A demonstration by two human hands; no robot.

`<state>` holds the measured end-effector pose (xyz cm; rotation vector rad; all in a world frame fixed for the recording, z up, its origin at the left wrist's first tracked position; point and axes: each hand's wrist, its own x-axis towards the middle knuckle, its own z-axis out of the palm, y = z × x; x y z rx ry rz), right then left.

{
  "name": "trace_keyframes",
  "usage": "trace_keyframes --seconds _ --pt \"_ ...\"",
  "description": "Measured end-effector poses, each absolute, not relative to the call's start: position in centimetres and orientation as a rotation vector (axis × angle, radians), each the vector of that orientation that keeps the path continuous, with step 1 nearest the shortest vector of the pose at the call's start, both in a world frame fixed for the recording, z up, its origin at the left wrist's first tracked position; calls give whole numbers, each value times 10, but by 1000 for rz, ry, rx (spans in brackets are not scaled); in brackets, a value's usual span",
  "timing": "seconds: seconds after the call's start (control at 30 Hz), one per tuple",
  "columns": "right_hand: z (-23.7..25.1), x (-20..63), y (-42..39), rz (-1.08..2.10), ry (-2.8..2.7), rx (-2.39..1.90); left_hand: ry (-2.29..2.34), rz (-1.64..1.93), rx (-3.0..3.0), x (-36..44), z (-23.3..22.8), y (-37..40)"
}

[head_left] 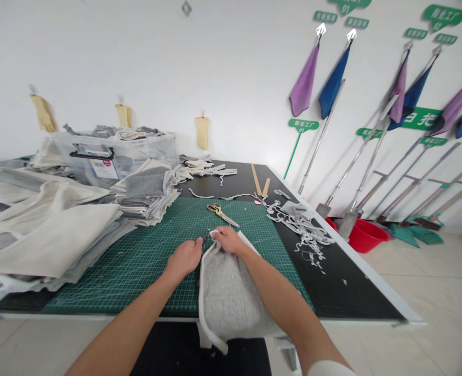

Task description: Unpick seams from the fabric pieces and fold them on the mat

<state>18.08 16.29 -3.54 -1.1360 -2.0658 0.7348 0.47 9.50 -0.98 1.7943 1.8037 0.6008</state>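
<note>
Green gridded mat (145, 256): both hands, left (184, 257) and right (227, 239), pinch fuzzy grey cloth (227, 297) (white-edged) at its twelve-o'clock end.

The fabric piles (38, 230) are cut off at nine o'clock. The cloth's (227, 292) far edge is hidden under both hands; the wall signs' (303, 125) lettering is too small to be read.
</note>
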Motion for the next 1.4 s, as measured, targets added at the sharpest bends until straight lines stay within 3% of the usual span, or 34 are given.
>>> trace_keyframes --seconds 1.4 --pt "-37 181 165 692 -2106 -1145 1449 619 1121 2 -8 108"
